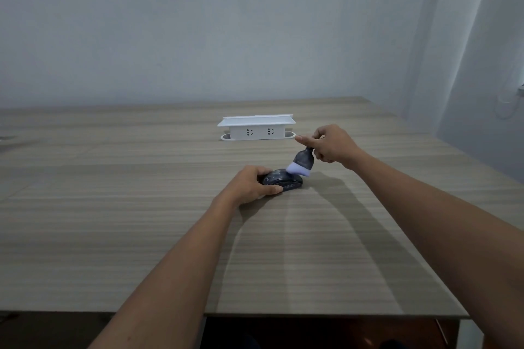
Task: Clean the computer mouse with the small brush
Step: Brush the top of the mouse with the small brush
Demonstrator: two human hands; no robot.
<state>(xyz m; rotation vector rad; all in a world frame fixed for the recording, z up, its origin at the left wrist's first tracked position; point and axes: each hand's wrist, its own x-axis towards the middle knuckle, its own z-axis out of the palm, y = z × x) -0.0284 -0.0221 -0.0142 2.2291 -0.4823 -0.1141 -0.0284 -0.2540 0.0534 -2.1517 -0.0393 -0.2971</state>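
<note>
Near edge of the wooden table: both bare forearms reach in from below, over the grain.

Centre of table: left hand is closed around the dark computer mouse, thumb along the near side, fingers wrapped over the left end. Mouse lies flat on the tabletop, long axis running left to right.

Just right of and slightly beyond the mouse: right hand pinches the upper stem of the small brush, index finger stretched out to the left. Brush has a dark bulbous body and pale lavender bristles; it tilts, bristles down and to the left, touching the mouse's top at its right end.

Farther back, well apart from the hands: white socket box with two outlets on its front, standing before the pale wall.
</note>
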